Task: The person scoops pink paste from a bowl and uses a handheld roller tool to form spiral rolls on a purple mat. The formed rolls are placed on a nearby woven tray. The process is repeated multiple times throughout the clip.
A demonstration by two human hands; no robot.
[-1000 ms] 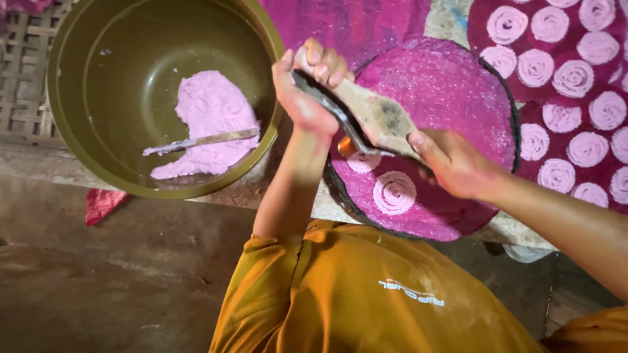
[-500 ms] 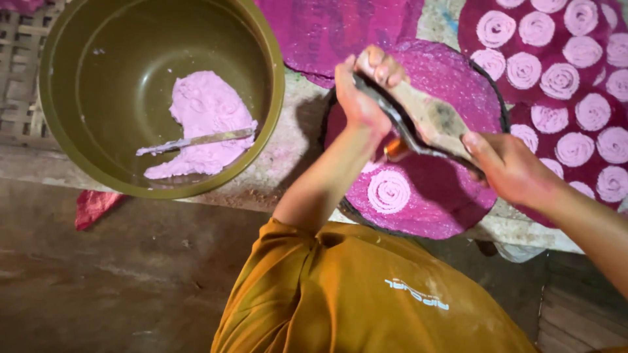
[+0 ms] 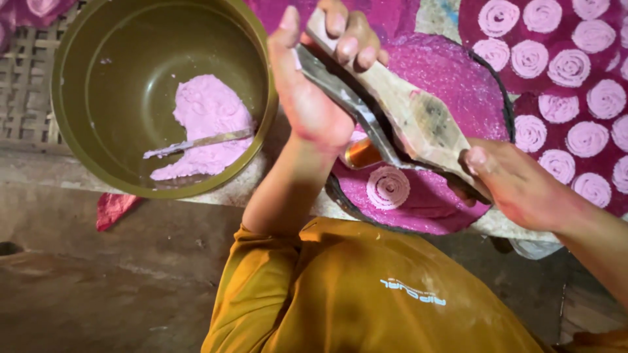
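Two hands grip one wooden press (image 3: 409, 117) at the centre of the frame, holding it slanted from upper middle down toward the right. The left hand (image 3: 317, 85) is clenched around the upper end, its fingers (image 3: 347, 39) curled over the pale wooden edge and the thumb pointing up along the dark metal strip on the tool's underside. The right hand (image 3: 517, 186) grasps the lower end, thumb laid on top of the wood. Beneath the tool, near its middle, an orange nozzle (image 3: 362, 154) points down; whether it touches the surface below I cannot tell.

Under the press lies a round mat (image 3: 451, 72) covered in magenta, resting on the bench (image 3: 235, 189). One pink spiral (image 3: 388, 187) of dough sits on the mat just below and right of the nozzle. At the upper right of the frame a second dark magenta mat (image 3: 575, 140) carries many more pink spirals in rows.

At the upper left stands a large olive-green bowl (image 3: 85, 157). Inside it, a mound of pale pink dough (image 3: 209, 117) lies against the right wall, and a flat spatula (image 3: 196, 142) rests across the mound. A red scrap (image 3: 112, 208) lies below the bowl. The person's orange shirt (image 3: 340, 294) fills the lower middle of the frame.
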